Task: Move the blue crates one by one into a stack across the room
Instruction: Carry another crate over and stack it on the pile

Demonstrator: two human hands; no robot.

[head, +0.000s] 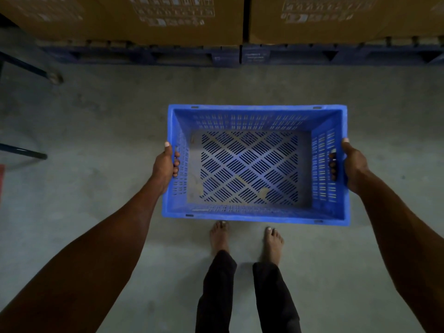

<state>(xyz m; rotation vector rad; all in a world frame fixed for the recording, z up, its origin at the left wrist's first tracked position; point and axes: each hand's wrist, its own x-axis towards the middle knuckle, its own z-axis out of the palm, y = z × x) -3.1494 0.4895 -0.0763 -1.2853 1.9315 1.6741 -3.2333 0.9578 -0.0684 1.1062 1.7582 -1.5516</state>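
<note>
left hand (165, 164) & right hand (353, 164) are gripping blue crate (254, 212) by side handles, fingers curled thru; cardboard boxes (134, 20) on pallets (149, 55) are standing ahead, barefoot feet (219, 239) below.

I have one view only, from the camera worn on the head, wide-angled and looking steeply down and a little forward. It sits close above both outstretched arms; the concrete floor (101, 131) fills most of it, and cardboard boxes (134, 18) on pallets (149, 55) cross the top edge.
</note>
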